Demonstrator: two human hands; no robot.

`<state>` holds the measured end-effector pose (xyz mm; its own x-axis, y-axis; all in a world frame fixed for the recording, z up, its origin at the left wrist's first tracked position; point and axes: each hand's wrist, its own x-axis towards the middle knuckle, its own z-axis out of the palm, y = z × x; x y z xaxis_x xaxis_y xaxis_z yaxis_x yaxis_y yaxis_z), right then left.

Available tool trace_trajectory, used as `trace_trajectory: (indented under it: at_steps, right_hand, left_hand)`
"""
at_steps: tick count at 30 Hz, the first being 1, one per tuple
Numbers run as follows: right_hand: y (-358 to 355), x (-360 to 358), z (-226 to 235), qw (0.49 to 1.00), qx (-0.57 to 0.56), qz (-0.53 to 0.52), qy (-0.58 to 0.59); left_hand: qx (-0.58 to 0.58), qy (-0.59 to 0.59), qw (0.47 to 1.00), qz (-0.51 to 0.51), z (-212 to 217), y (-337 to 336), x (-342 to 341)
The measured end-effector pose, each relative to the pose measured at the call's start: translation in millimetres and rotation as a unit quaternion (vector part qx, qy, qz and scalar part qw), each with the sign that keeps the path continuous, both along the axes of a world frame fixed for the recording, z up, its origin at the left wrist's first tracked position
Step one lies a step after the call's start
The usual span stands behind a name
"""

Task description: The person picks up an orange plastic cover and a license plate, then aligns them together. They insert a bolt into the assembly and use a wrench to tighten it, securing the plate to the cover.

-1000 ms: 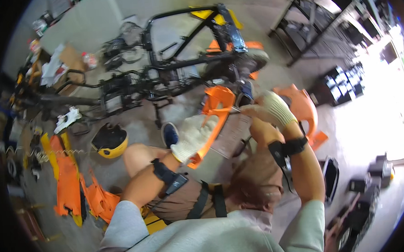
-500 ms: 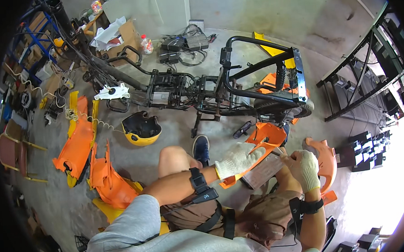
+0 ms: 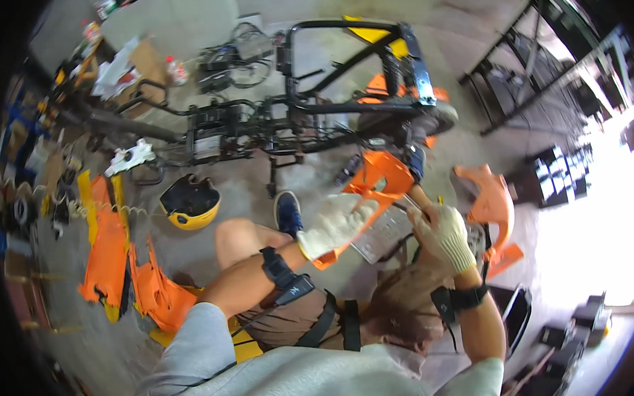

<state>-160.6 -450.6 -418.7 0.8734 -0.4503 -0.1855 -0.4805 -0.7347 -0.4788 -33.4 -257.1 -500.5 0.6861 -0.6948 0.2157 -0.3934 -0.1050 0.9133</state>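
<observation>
My left hand (image 3: 338,227), in a white knit glove, is closed on an orange plastic body panel (image 3: 381,172). The panel slants over my lap, its wide hollow end pointing away from me. My right hand (image 3: 442,236), gloved too, is a closed fist just right of the panel. A thin, slim tool (image 3: 409,202) seems to stick out of it toward the panel; blur hides its kind. Below the panel lies a grey tray or plate (image 3: 385,236) with small bits on it.
A black motorbike frame (image 3: 270,125) with a rear wheel stands ahead. A yellow helmet (image 3: 191,204) lies at left, near orange panels (image 3: 108,255). Another orange panel (image 3: 491,203) sits at right. A metal rack (image 3: 533,79) and black boxes (image 3: 559,174) stand farther right.
The view has swung to the right, so the scene sits farther left and somewhat higher. Both hands stay at the orange panel, the left still gripping it.
</observation>
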Motion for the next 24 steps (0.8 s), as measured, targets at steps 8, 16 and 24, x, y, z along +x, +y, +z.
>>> trace_trajectory:
  at_steps: [8, 16, 24]
  right_hand:
    - [10.8, -7.1, -7.1, 0.996, 0.046, -0.064, -0.032]
    - [18.4, -13.8, -18.9, 0.986, 0.081, -0.139, -0.05]
    - [28.2, -13.8, -26.3, 0.973, 0.103, -0.2, -0.051]
  left_hand:
    - [0.022, 0.031, 0.999, 0.021, -9.3, 4.8, -2.7]
    - [0.042, -0.025, 0.998, 0.038, 2.6, 3.1, -6.7]
    - [0.05, -0.016, 0.996, 0.066, 8.6, 3.6, -9.3]
